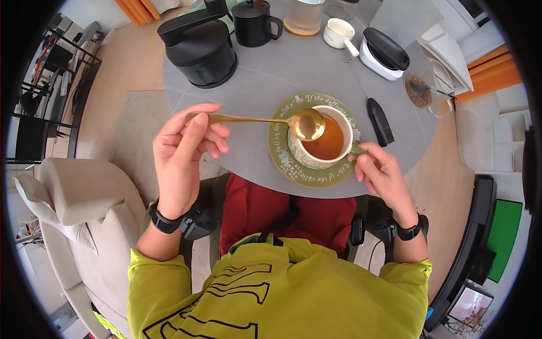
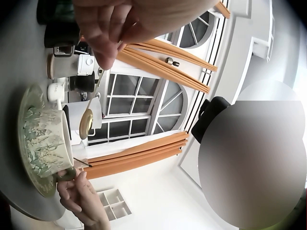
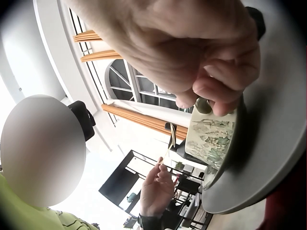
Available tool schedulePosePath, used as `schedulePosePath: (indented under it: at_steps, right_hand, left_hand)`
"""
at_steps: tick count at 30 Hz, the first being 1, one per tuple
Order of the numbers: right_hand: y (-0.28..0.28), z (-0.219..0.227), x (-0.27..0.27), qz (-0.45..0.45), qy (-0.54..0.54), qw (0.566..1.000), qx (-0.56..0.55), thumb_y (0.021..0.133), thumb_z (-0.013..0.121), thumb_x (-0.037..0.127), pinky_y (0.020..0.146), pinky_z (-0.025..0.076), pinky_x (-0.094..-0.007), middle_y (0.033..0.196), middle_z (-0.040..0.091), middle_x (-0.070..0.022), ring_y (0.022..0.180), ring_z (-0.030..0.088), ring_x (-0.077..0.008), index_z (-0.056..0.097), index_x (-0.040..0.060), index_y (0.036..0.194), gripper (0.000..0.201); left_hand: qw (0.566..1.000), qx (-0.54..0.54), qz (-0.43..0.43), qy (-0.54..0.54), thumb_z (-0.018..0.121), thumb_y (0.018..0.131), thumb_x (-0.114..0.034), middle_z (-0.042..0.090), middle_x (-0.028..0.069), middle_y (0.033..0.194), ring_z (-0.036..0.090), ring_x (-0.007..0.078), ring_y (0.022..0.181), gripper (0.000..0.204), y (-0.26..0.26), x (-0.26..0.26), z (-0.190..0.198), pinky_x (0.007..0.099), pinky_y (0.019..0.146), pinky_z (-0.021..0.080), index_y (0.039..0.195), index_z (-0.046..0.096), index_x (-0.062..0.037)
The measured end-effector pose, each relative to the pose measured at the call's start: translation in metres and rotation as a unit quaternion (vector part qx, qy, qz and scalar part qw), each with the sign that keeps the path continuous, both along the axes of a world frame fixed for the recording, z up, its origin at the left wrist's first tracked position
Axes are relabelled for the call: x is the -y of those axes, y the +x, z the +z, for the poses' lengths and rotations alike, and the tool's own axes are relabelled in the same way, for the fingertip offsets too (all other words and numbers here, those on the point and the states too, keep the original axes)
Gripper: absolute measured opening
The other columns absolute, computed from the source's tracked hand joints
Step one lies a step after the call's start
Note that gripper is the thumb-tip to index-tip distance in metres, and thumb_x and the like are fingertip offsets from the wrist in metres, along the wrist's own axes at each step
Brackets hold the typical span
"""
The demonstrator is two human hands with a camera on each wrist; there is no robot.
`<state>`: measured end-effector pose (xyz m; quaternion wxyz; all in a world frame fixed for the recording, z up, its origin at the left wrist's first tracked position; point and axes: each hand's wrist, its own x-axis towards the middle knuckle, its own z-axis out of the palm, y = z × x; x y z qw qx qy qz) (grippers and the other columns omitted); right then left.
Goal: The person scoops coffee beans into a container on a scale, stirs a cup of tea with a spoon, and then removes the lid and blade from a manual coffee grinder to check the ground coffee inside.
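Note:
My left hand (image 1: 183,144) pinches the handle end of a gold spoon (image 1: 248,119) between thumb and forefinger. The spoon's bowl is held above a teacup (image 1: 293,148) of amber tea (image 1: 330,141), overlapping its rim in the head view. In the left wrist view, the spoon (image 2: 87,122) hangs higher than the cup's rim. A leafy pattern covers the outside of the cup (image 2: 48,139), which sits on a green lettered saucer (image 1: 279,113). With thumb and fingers my right hand (image 1: 384,172) grips the cup's green handle (image 3: 203,106).
Right of the saucer lies a black slim object (image 1: 380,121). A black kettle (image 1: 200,53), a black mug (image 1: 251,25), a small white handled pot (image 1: 339,34) and a black-lidded white container (image 1: 384,53) line the back of the round grey table (image 1: 248,73). A glass jug (image 1: 440,90) stands at right.

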<state>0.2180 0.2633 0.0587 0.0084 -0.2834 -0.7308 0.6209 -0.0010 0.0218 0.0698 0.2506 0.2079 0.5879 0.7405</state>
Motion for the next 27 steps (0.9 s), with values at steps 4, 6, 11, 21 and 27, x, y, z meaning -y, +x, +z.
schedulePosePath:
  at_steps: [4, 6, 11, 21, 27]
  right_hand:
    - [-0.007, 0.006, -0.001, 0.018, 0.029, 0.998, 0.044, 0.097, 0.055, 0.028, 0.041, 0.03, -0.0206, 0.061, 0.051, 0.0025, 0.045, 0.039, -0.0021, 0.059, 0.0038, 0.095, 0.025]
    - [-0.009, 0.007, -0.001, 0.014, 0.027, 0.999, 0.043, 0.097, 0.054, 0.028, 0.041, 0.03, -0.0208, 0.061, 0.051, 0.0025, 0.045, 0.04, -0.0023, 0.058, 0.0044, 0.091, 0.025]
    - [-0.012, 0.006, 0.002, -0.01, 0.014, 0.999, 0.03, 0.098, 0.051, 0.028, 0.041, 0.03, -0.0209, 0.061, 0.051, 0.0028, 0.045, 0.041, -0.003, 0.056, 0.0055, 0.083, 0.027]
    - [0.0, 0.015, 0.003, -0.059, -0.045, 0.995, -0.065, 0.097, 0.053, 0.018, 0.04, 0.032, -0.0182, 0.063, 0.053, 0.0, 0.043, 0.044, -0.0036, 0.056, 0.0023, 0.085, 0.02]
    - [0.008, 0.038, 0.01, -0.045, -0.007, 0.979, -0.2, 0.092, 0.062, 0.014, 0.041, 0.032, -0.0192, 0.067, 0.054, -0.0021, 0.046, 0.047, -0.0038, 0.057, -0.0028, 0.083, 0.02]
  left_hand:
    - [1.0, 0.001, 0.012, 0.005, 0.05, 0.098, -0.015, 0.067, 0.0106, 0.082, 0.061, 0.0122, 0.065, 0.025, -0.005, 0.001, 0.0, 0.0213, 0.059, 0.046, 0.112, 0.061, 0.0028]
    - [1.0, 0.0, 0.014, 0.003, 0.049, 0.098, -0.015, 0.067, 0.0104, 0.083, 0.061, 0.0121, 0.065, 0.026, -0.006, 0.001, 0.0, 0.0212, 0.059, 0.046, 0.112, 0.061, 0.0029]
    - [0.999, 0.007, 0.036, -0.011, 0.048, 0.098, -0.015, 0.065, 0.0069, 0.082, 0.056, 0.0108, 0.065, 0.025, -0.01, 0.002, -0.002, 0.0209, 0.059, 0.042, 0.113, 0.059, 0.001]
    - [0.996, 0.009, 0.085, -0.009, 0.051, 0.097, -0.018, 0.062, 0.0049, 0.079, 0.054, 0.0096, 0.066, 0.024, -0.02, 0.003, 0.001, 0.0204, 0.061, 0.04, 0.111, 0.059, -0.0005]
    - [0.995, 0.009, 0.101, -0.014, 0.052, 0.097, -0.019, 0.059, 0.003, 0.076, 0.05, 0.0082, 0.064, 0.024, -0.024, 0.004, -0.001, 0.0199, 0.058, 0.037, 0.112, 0.058, -0.0017]
